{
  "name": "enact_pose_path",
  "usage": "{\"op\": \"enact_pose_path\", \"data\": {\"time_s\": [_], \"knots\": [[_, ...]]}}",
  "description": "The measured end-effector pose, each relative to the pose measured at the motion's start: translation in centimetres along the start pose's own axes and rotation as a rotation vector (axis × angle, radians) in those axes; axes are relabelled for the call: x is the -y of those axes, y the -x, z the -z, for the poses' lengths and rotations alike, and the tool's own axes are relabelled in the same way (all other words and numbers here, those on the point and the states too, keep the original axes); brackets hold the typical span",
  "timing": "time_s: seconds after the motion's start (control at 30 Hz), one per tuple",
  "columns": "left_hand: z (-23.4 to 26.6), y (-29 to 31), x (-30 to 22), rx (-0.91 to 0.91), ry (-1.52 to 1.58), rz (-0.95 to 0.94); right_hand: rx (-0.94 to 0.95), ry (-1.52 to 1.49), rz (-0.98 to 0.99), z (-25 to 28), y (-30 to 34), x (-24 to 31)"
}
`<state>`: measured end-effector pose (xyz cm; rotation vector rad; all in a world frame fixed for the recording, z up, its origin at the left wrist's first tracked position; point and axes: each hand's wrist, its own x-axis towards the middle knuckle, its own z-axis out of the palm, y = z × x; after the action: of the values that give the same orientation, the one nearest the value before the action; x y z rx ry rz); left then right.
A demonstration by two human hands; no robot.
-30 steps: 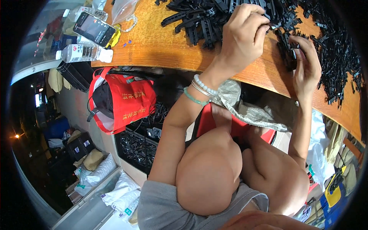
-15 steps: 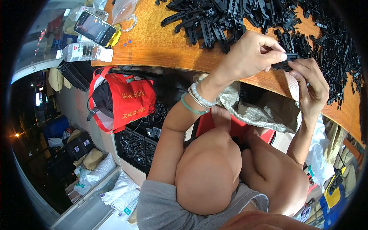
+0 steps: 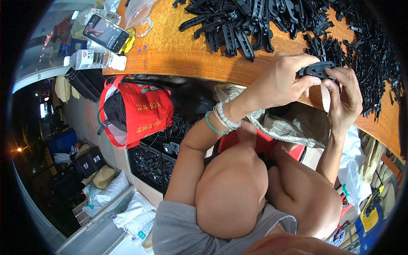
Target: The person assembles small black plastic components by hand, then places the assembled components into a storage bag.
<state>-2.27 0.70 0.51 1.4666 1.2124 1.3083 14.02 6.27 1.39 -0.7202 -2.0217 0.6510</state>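
Between my two hands, above the near edge of the wooden table (image 3: 178, 59), is a black plastic clip-like part (image 3: 316, 70). My left hand (image 3: 284, 80), with beaded bracelets on its wrist, pinches the part's left end between thumb and fingers. At the part's right end, my right hand (image 3: 344, 91) grips it with thumb and fingertips. Just beyond my hands lies a pile of long black plastic parts (image 3: 242, 25). A heap of smaller black pieces (image 3: 374, 68) spreads over the table's right side.
A phone (image 3: 105, 33) leans by clear plastic bottles (image 3: 91, 58) at the table's left end. Below the edge hang a red bag (image 3: 144, 112) and an open woven sack (image 3: 280, 131). A crate of black parts (image 3: 151, 165) stands under the table, left of my legs.
My left hand has moved slightly down and its grip has shifted. The black part has turned, so its long side now shows between both hands.
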Motion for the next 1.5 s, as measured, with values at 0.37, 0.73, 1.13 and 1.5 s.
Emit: {"op": "enact_pose_path", "data": {"time_s": [0.37, 0.73, 1.13, 1.5], "knots": [[0.3, 0.7, -0.4, 0.018, 0.171, 0.106, 0.285, -0.179, -0.207, 0.7, -0.2, -0.1], [0.0, 0.5, -0.2, 0.001, -0.192, -0.061, 0.151, -0.178, -0.175, 0.2, 0.7, -0.5], [2.4, 0.1, 0.7, 0.1, -0.279, -0.109, 0.45, -0.396, -0.356, 1.5, 1.8, -1.6], [3.5, -6.5, 3.8, 0.079, -1.261, -0.577, 0.145, 0.614, 0.003, -2.3, -0.4, -2.1]]}}
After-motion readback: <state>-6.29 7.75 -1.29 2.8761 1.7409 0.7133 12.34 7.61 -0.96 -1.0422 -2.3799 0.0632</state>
